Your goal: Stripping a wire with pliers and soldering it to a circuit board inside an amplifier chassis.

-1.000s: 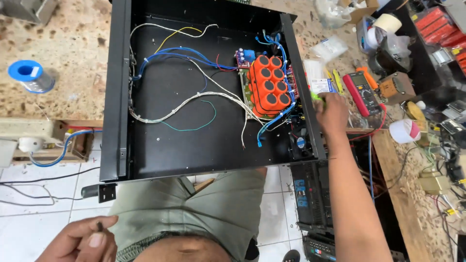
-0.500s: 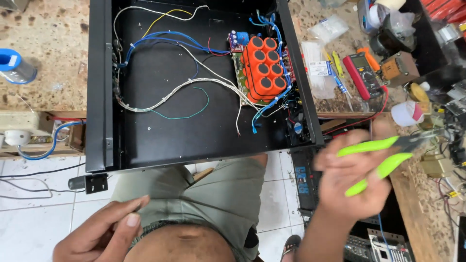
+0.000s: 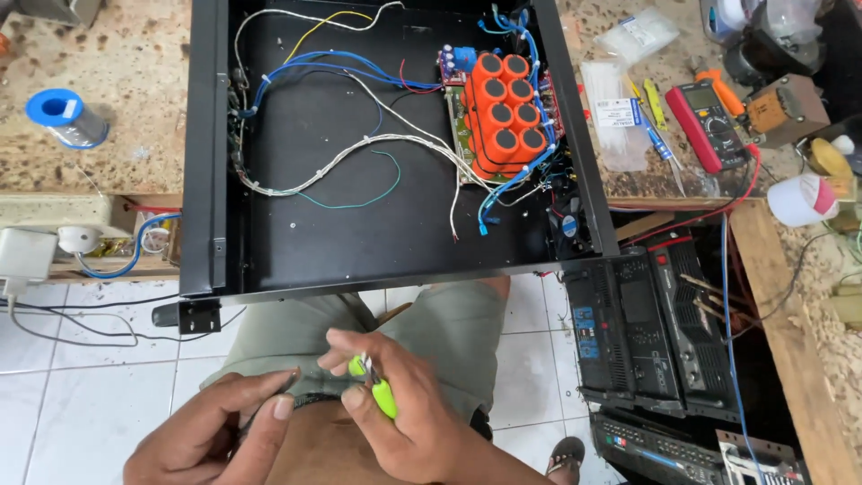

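Left hand (image 3: 220, 431) is pinching a thin dark wire (image 3: 269, 400) over the lap, near edge. Just right, right hand (image 3: 409, 418) is closing its fingers around green-handled cutters (image 3: 377, 391), tips touching the wire. Beyond, open black case (image 3: 202, 180) is lying on the bench, holding loose wires (image 3: 359, 153) and orange capacitors (image 3: 503, 112) at right.
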